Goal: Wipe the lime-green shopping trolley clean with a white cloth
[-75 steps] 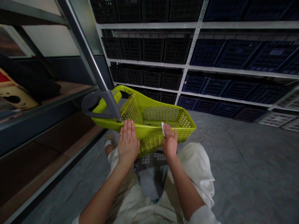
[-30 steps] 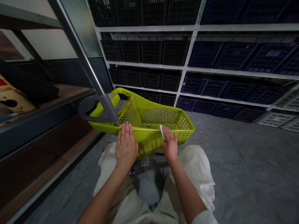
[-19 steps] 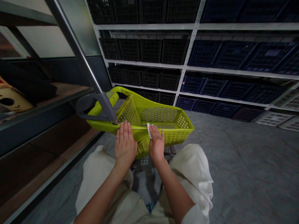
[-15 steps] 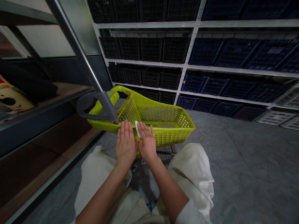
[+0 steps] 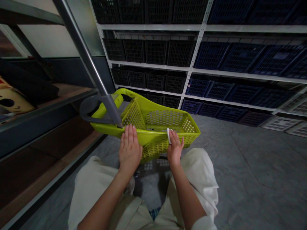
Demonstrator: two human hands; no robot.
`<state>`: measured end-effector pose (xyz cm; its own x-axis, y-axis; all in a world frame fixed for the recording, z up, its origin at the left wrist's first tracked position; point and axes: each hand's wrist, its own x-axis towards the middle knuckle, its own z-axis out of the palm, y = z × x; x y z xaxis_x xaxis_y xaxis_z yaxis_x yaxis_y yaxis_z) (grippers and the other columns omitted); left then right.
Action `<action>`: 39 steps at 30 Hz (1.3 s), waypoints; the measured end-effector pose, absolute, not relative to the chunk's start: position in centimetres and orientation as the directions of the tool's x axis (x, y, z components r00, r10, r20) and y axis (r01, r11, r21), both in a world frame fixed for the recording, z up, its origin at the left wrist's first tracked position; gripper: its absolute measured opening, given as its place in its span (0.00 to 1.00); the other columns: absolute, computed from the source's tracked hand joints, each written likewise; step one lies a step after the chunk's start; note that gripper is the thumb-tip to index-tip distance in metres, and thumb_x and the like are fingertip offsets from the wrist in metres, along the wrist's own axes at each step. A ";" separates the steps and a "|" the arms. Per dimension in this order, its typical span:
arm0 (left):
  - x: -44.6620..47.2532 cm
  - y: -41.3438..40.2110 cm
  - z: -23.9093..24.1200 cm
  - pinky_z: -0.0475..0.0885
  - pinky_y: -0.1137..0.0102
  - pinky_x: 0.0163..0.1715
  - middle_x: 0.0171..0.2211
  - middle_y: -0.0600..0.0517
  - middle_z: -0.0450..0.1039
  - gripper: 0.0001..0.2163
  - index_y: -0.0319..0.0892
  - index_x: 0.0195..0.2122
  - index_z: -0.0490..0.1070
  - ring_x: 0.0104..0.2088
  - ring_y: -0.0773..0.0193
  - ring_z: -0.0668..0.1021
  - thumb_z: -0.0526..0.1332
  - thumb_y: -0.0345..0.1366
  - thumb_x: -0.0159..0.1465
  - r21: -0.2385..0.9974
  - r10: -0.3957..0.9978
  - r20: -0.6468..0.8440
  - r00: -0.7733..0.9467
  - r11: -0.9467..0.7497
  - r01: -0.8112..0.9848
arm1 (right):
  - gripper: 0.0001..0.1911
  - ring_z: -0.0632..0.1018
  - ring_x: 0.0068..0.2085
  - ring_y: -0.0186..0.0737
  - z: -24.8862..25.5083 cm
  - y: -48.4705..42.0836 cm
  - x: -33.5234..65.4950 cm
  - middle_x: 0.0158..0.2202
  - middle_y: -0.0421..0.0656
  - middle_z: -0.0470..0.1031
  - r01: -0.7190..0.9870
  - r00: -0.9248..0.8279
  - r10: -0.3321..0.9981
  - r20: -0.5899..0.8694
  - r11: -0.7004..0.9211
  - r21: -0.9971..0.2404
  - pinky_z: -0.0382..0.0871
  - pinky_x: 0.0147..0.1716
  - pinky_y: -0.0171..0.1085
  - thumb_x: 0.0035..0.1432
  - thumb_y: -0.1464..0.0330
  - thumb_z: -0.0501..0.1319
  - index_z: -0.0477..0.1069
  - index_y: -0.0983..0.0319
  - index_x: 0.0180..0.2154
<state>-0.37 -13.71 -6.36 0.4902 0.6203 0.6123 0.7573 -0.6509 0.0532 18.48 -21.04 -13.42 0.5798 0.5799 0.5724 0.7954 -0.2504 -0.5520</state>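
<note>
A lime-green plastic shopping cart basket (image 5: 164,118) with perforated walls stands in front of my knees. My left hand (image 5: 130,147) lies on its near rim, fingers stretched flat and side by side, close to the lower end of the grey handle. Farther right on the same rim, my right hand (image 5: 175,148) presses a folded white cloth (image 5: 169,135) under its fingers; whether it is cloth or paper is hard to see. The metal pole with its grey plastic grip (image 5: 112,110) rises from the basket's left part toward the upper left.
White shelving (image 5: 194,60) with rows of black crates (image 5: 155,52) and blue crates (image 5: 249,57) fills the background. At left is a wooden-decked rack (image 5: 67,92) holding a yellow item with a cartoon face (image 5: 15,102). Grey floor (image 5: 242,163) extends to the right.
My right hand has slid right along the near rim with the white cloth, away from my left hand. My left hand stays in the same place on the rim.
</note>
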 end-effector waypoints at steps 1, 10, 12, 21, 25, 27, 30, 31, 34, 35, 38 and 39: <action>-0.3 -13.7 -6.4 0.52 0.52 0.70 0.71 0.31 0.47 0.37 0.26 0.71 0.40 0.72 0.47 0.49 0.54 0.29 0.63 0.055 0.619 0.614 0.490 -0.652 0.756 | 0.40 0.66 0.67 0.40 -13.1 -20.6 17.7 0.63 0.43 0.71 0.787 0.588 0.577 0.567 -0.249 -0.564 0.41 0.69 0.55 0.51 0.82 0.47 0.65 0.54 0.63; -0.3 -13.2 -7.0 0.54 0.52 0.69 0.70 0.34 0.52 0.31 0.31 0.72 0.42 0.72 0.50 0.50 0.47 0.29 0.68 0.080 0.602 0.655 0.457 -0.656 0.750 | 0.39 0.59 0.70 0.35 -8.5 -16.5 8.5 0.67 0.43 0.64 0.855 0.279 0.774 0.569 0.069 -0.514 0.42 0.70 0.44 0.54 0.81 0.49 0.59 0.59 0.66; -0.4 -13.3 -6.8 0.53 0.52 0.69 0.70 0.33 0.50 0.32 0.29 0.72 0.42 0.72 0.50 0.50 0.49 0.30 0.68 0.071 0.603 0.647 0.468 -0.658 0.750 | 0.40 0.60 0.70 0.35 -8.8 -17.0 9.4 0.67 0.42 0.64 0.863 0.274 0.780 0.563 0.058 -0.501 0.40 0.70 0.46 0.53 0.81 0.48 0.58 0.58 0.67; -0.3 -13.9 -6.0 0.50 0.52 0.70 0.71 0.33 0.47 0.37 0.26 0.71 0.43 0.72 0.47 0.50 0.55 0.29 0.63 0.081 0.640 0.600 0.480 -0.646 0.759 | 0.40 0.64 0.68 0.41 -12.9 -21.3 17.9 0.65 0.44 0.68 0.787 0.591 0.607 0.531 -0.289 -0.546 0.44 0.67 0.54 0.53 0.82 0.48 0.62 0.53 0.65; -0.2 -13.7 -6.2 0.51 0.52 0.70 0.71 0.32 0.47 0.37 0.25 0.71 0.42 0.72 0.47 0.49 0.55 0.30 0.63 0.090 0.641 0.600 0.478 -0.648 0.756 | 0.37 0.63 0.68 0.42 -11.5 -19.4 15.0 0.64 0.45 0.68 0.742 0.628 0.595 0.502 -0.264 -0.616 0.41 0.68 0.55 0.55 0.81 0.47 0.64 0.54 0.64; -0.2 -13.6 -6.4 0.52 0.52 0.69 0.71 0.33 0.47 0.36 0.26 0.71 0.42 0.72 0.48 0.50 0.54 0.30 0.64 0.085 0.637 0.607 0.475 -0.647 0.758 | 0.36 0.64 0.68 0.40 -10.0 -18.0 12.5 0.64 0.44 0.69 0.768 0.541 0.681 0.494 -0.160 -0.620 0.40 0.69 0.52 0.56 0.81 0.48 0.64 0.55 0.64; -0.2 -13.3 -6.8 0.53 0.52 0.69 0.71 0.34 0.49 0.32 0.29 0.71 0.44 0.72 0.50 0.50 0.50 0.30 0.67 0.085 0.634 0.627 0.453 -0.634 0.769 | 0.35 0.63 0.68 0.36 -7.7 -16.5 9.4 0.66 0.43 0.67 0.790 0.375 0.788 0.488 0.004 -0.614 0.40 0.69 0.46 0.58 0.80 0.49 0.62 0.56 0.65; -0.2 -13.2 -6.9 0.53 0.53 0.69 0.71 0.35 0.50 0.30 0.29 0.71 0.45 0.72 0.51 0.50 0.49 0.30 0.68 0.086 0.635 0.632 0.445 -0.628 0.773 | 0.35 0.62 0.68 0.35 -7.3 -16.3 8.9 0.66 0.42 0.66 0.791 0.340 0.806 0.485 0.034 -0.611 0.40 0.70 0.46 0.57 0.79 0.49 0.62 0.56 0.65; -0.3 -13.2 -7.0 0.52 0.53 0.69 0.71 0.34 0.50 0.30 0.28 0.71 0.45 0.72 0.51 0.50 0.49 0.30 0.68 0.074 0.630 0.632 0.452 -0.629 0.774 | 0.37 0.63 0.68 0.34 -7.3 -16.7 9.4 0.66 0.41 0.66 0.803 0.322 0.814 0.483 0.036 -0.595 0.35 0.70 0.46 0.55 0.81 0.48 0.61 0.55 0.65; -0.3 -13.3 -6.9 0.52 0.53 0.69 0.71 0.34 0.49 0.32 0.27 0.71 0.45 0.72 0.50 0.50 0.50 0.30 0.67 0.070 0.627 0.627 0.462 -0.636 0.769 | 0.38 0.63 0.68 0.34 -7.7 -17.1 10.1 0.66 0.41 0.66 0.811 0.334 0.808 0.486 0.017 -0.585 0.35 0.70 0.46 0.54 0.81 0.47 0.61 0.55 0.65; -0.4 -13.5 -6.6 0.51 0.53 0.70 0.71 0.34 0.48 0.35 0.27 0.71 0.43 0.72 0.49 0.50 0.54 0.30 0.64 0.077 0.637 0.607 0.475 -0.643 0.762 | 0.40 0.63 0.68 0.34 -9.6 -18.8 13.3 0.66 0.41 0.66 0.828 0.396 0.772 0.497 -0.067 -0.557 0.38 0.69 0.47 0.52 0.82 0.46 0.61 0.55 0.65; -0.4 -13.5 -6.6 0.50 0.53 0.70 0.71 0.34 0.48 0.36 0.27 0.71 0.44 0.72 0.49 0.50 0.54 0.30 0.63 0.084 0.643 0.602 0.473 -0.641 0.763 | 0.41 0.63 0.68 0.34 -10.3 -19.4 14.5 0.66 0.41 0.67 0.828 0.425 0.754 0.500 -0.101 -0.552 0.39 0.69 0.47 0.51 0.83 0.46 0.62 0.55 0.65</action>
